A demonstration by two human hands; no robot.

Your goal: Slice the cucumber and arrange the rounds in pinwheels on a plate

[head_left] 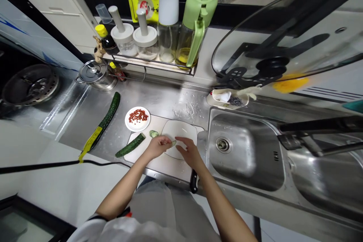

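My left hand (pixel 159 146) pinches a thin cucumber slice (pixel 173 144) between thumb and fingertips, above a white dark-rimmed plate (pixel 181 127). Just right of the slice, my right hand (pixel 188 152) is open, thumb and fingers apart, with nothing seen in it. The plate rests on a pale cutting board (pixel 159 164). Left of my hands, a small stack of cucumber slices (pixel 153 134) and a cut cucumber piece (pixel 131 146) lie on the board. A knife's black handle (pixel 194 181) sticks out over the counter's front edge beside my right forearm; its blade cannot be made out.
A white dish of small red pieces (pixel 138 117) touches the board's far left. Further left lie a whole cucumber (pixel 109 115) with a yellow tag and a lidded pot (pixel 95 73). A sink (pixel 241 147) is at right; a bottle rack (pixel 159 62) and glass lid (pixel 283 26) stand behind.
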